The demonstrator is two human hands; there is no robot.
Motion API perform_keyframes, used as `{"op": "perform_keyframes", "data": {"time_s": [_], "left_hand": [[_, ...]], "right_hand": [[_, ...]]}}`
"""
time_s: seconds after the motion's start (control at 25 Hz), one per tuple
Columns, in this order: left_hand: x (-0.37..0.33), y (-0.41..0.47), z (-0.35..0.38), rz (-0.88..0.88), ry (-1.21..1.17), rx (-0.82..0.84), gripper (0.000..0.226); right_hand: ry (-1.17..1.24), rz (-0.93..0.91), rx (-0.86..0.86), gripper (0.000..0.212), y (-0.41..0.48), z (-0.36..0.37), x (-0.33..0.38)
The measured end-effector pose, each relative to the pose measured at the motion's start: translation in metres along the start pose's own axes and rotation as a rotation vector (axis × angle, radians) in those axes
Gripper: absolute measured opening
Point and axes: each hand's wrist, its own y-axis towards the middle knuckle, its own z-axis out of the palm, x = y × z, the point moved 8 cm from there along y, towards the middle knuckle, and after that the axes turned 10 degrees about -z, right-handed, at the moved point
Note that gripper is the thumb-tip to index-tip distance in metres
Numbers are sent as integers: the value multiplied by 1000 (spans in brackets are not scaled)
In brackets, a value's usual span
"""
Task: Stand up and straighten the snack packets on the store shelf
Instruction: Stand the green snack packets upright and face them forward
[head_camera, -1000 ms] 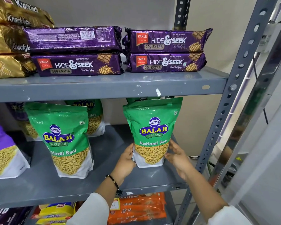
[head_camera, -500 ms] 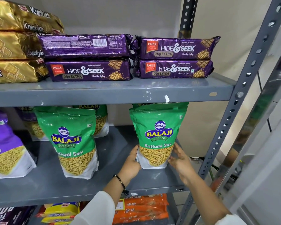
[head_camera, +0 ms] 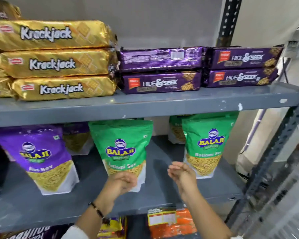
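Observation:
Three Balaji snack pouches stand along the front of the grey middle shelf (head_camera: 162,192): a purple one (head_camera: 40,152) on the left, a green Ratlami Sev pouch (head_camera: 123,144) in the middle, leaning a little, and another green pouch (head_camera: 207,145) upright on the right. My left hand (head_camera: 121,183) is in front of the middle pouch's lower right corner with its fingers loosely curled; blur hides whether it touches. In the gap between the two green pouches, my right hand (head_camera: 181,175) is spread and holds nothing.
More pouches stand at the back of the shelf, one purple (head_camera: 76,140) and one green (head_camera: 175,133). The upper shelf carries stacked Krackjack packs (head_camera: 55,62) and Hide & Seek packs (head_camera: 162,81). A perforated steel post (head_camera: 274,161) bounds the right side. Orange packets (head_camera: 171,223) lie below.
Both hands have let go of the right green pouch, which stays standing, and moved left toward the middle green pouch. The camera has swung left as well.

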Motion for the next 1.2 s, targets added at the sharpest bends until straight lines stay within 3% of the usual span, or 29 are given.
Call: {"op": "perform_keyframes", "data": {"time_s": [0.16,0.32,0.4,0.64,1.2], "left_hand": [[7,11,-93,-14,-152,-219,30],[-4,28,-87,-12,-120,-95,63],[-8,32,-76,1,-126,0,68],[-8,34,-66,5,-75,78,70],[3,31,-56,-8,-123,37,68]], "right_hand": [[-156,31,133,33,-18,44,-34],[-327,65,230,43,-35,63,-53],[-389,112,286,47,-41,68,-58],[-427,145,413,54,-39,77,-59],[-371,102,426,60,-21,73,-58]]}}
